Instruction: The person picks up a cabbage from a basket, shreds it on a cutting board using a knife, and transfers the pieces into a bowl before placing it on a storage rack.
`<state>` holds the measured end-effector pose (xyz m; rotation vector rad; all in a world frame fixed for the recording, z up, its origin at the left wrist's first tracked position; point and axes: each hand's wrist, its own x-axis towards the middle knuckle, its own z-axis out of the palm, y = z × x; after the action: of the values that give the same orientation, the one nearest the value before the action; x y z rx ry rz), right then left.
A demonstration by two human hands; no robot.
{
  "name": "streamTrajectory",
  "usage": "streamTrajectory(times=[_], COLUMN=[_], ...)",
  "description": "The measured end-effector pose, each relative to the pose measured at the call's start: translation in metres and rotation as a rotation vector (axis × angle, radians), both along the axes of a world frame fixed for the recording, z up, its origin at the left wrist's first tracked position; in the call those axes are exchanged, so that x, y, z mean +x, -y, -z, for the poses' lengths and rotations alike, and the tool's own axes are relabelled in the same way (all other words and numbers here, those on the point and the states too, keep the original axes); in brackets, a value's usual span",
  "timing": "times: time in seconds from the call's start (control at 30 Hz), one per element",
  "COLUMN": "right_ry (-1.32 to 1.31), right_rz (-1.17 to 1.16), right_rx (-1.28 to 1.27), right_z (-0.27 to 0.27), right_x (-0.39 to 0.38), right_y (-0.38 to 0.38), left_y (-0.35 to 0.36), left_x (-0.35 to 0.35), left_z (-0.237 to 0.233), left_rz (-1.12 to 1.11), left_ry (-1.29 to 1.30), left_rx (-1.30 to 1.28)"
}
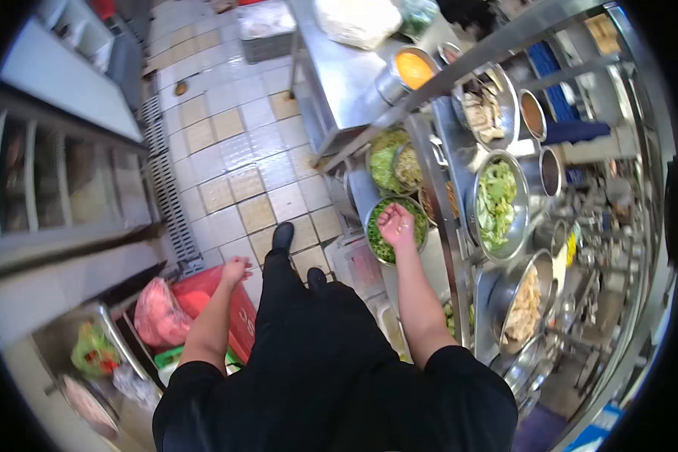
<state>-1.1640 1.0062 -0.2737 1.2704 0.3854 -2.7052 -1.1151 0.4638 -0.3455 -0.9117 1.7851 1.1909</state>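
My right hand (396, 224) is over a round metal bowl of chopped green herbs (383, 249), palm side turned up and fingers curled in. What it holds, if anything, I cannot tell. Beside that bowl, farther from me, are a container of shredded pale-green vegetable (385, 164) and a smaller bowl of pale shreds (409, 166). My left hand (237, 269) hangs low on the other side, fingers loosely bent and apart with nothing in them. It is just above a red crate (241, 320) with white lettering. A pink plastic bag (160, 313) lies by the crate.
Metal shelving (443, 248) runs along my right, carrying a bowl of cut green vegetable (497, 207) and a bowl of pale pieces (525, 309). A steel table (346, 83) and a pot of orange liquid (414, 70) stand ahead. The tiled floor (260, 184) shines wet beside a drain grate (162, 166).
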Motion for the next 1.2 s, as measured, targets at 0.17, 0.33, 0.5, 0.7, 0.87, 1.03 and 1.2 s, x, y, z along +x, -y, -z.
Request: streamTrajectory(times=[0.17,0.33,0.5,0.7,0.87,1.03,1.2], right_ry=[-0.133,-0.198,-0.074,0.051,0.054,-0.01,-0.214], right_rz=[-0.493,-0.699,-0.814,-1.086,-1.364,-1.607,-1.647], right_rx=[0.029,-0.063,0.049,0.304,0.379,0.516,0.553], right_z=[0.0,0.042,0.056,0.086,0.101,0.087,0.073], right_x=[0.015,0.043,0.067,0.096,0.129,0.187,0.26], right_y=[0.02,0.019,0.041,0.083,0.126,0.193,0.274], left_y=[-0.086,-0.136,-0.151,-0.136,-0.132,-0.179,-0.24], left_x=[0.065,0.175,0.288,0.425,0.6,0.793,0.911], left_z=[-0.077,-0.109,-0.158,-0.145,-0.1,-0.086,-0.08], left_rz=[-0.119,-0.12,-0.175,-0.191,-0.503,-0.74,-1.164], left_ry=[-0.146,-0.349,-0.456,-0.403,-0.144,0.02,0.021], left_rx=[0.092,0.054,0.044,-0.232,-0.312,-0.559,-0.358])
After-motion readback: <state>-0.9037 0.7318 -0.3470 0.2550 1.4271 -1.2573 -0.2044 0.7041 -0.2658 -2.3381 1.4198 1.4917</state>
